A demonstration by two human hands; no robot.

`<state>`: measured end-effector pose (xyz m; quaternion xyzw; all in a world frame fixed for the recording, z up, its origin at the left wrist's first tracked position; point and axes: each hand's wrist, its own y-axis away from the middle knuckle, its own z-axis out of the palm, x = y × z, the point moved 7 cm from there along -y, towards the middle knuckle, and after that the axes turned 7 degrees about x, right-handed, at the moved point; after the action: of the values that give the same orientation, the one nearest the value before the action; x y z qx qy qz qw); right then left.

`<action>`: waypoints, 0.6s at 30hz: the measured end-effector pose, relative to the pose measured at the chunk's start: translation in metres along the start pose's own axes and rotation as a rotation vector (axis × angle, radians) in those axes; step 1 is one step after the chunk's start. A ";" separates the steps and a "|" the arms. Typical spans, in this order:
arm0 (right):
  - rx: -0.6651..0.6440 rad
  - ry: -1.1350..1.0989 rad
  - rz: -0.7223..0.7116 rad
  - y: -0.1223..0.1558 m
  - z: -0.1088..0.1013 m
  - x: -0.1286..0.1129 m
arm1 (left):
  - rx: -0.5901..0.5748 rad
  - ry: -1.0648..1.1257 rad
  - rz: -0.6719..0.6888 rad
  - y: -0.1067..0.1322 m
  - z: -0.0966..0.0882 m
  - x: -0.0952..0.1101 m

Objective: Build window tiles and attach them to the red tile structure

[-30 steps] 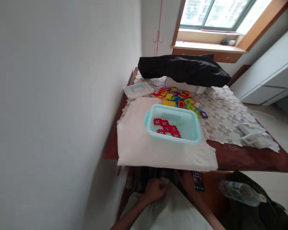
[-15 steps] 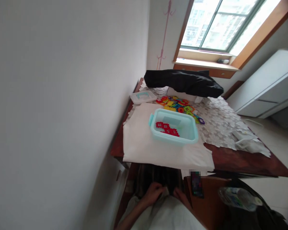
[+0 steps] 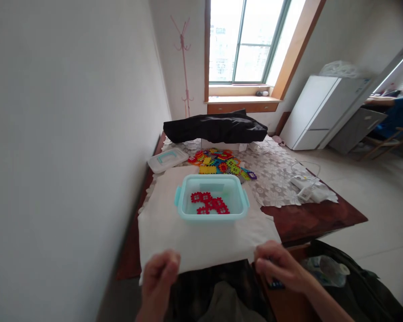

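My left hand (image 3: 161, 270) is raised at the front left of a white cloth (image 3: 208, 243), its fingers curled closed with nothing visible in them. Closed too, my right hand (image 3: 277, 264) is at the cloth's front right corner, partly over a phone (image 3: 276, 283). Both are slightly blurred. Beyond them, apart from either hand, a light teal plastic box (image 3: 212, 218) stands uncovered on the cloth. Several red toothed plastic building pieces (image 3: 212, 204) lie inside it. Behind the box is a pile of multicoloured building pieces (image 3: 221, 162).
A white lid (image 3: 168, 160) with a teal handle lies at the back left, near the wall. Black fabric (image 3: 218, 128) covers something at the back. A white charger and cable (image 3: 305, 190) lie right. Beside me are a plastic bottle (image 3: 327, 270) and dark bag (image 3: 372, 286). A person (image 3: 401, 109) sits far right.
My hands have risen from my lap and moved apart toward the table's front edge. The camera view has turned right and levelled. The box and pieces stay in place.
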<state>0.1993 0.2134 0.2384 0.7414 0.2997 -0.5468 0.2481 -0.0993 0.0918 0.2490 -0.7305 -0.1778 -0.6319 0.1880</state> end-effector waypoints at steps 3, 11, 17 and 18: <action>0.331 -0.059 -0.104 -0.050 -0.084 -0.011 | 0.253 0.440 0.237 -0.094 -0.032 0.056; 0.792 0.097 -0.184 -0.232 -0.145 0.032 | 0.256 0.669 -0.150 -0.271 0.012 -0.025; 0.845 0.318 -0.232 -0.257 -0.130 0.084 | 0.120 0.533 -0.162 -0.275 0.031 -0.055; 0.832 0.341 -0.237 -0.254 -0.127 0.090 | 0.125 0.520 -0.141 -0.271 0.029 -0.055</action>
<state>0.1217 0.4949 0.1776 0.8179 0.1738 -0.5155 -0.1875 -0.2169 0.3402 0.2040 -0.5167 -0.2128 -0.7975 0.2275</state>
